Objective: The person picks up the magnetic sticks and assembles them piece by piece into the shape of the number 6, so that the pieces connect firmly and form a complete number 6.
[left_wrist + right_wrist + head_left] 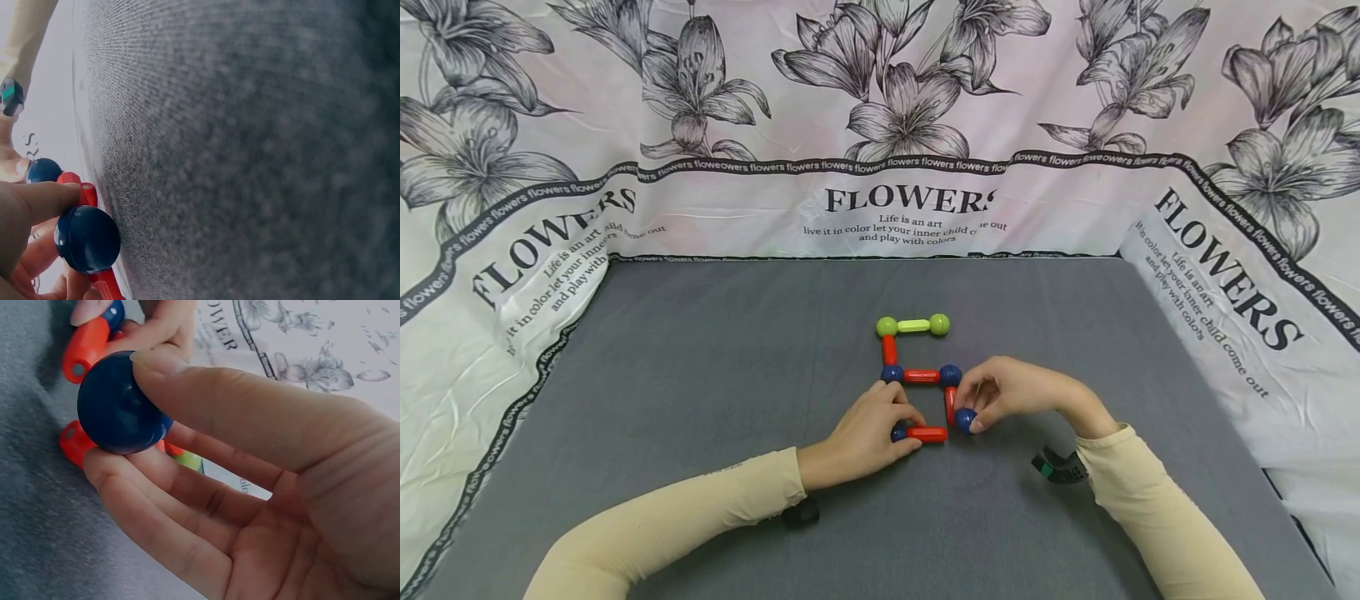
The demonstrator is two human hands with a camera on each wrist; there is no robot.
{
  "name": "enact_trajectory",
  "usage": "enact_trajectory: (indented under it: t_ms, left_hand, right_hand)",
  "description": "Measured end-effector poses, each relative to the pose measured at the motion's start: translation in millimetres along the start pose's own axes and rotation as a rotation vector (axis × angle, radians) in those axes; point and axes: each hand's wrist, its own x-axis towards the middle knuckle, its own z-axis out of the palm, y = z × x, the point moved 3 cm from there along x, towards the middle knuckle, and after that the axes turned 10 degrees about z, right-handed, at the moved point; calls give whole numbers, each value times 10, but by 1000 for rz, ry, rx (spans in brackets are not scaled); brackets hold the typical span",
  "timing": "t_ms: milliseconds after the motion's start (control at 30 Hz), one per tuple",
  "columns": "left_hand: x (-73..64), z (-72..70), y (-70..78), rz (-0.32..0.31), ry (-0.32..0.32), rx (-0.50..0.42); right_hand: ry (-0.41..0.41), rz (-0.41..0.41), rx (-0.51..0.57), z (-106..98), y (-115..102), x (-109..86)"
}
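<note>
On the grey cloth, red rods and balls form a stepped figure. Two green balls (939, 324) are joined by a light green rod (913, 326); below them come blue balls (951, 375) with a red rod (921, 376) between. My left hand (867, 429) holds a blue ball (87, 239) with a red rod (928, 434) pointing right from it. Between thumb and fingers, my right hand (1018, 387) pinches another blue ball (122, 403). That ball is beside the lower end of a hanging red rod (951, 405); whether they touch I cannot tell.
A grey cloth-covered table (722, 350) lies under the figure. White flower-printed fabric (730, 208) stands around its back and sides. A dark band (1060, 467) with a green patch is at the right wrist, and a black piece (801, 512) is under the left wrist.
</note>
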Motion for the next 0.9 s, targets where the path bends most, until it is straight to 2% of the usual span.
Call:
enact_trajectory:
  t_ms: [900]
  left_hand:
    - [5, -15, 0, -3, -8, 2]
  right_hand:
    - [53, -42, 3, 197, 41, 13]
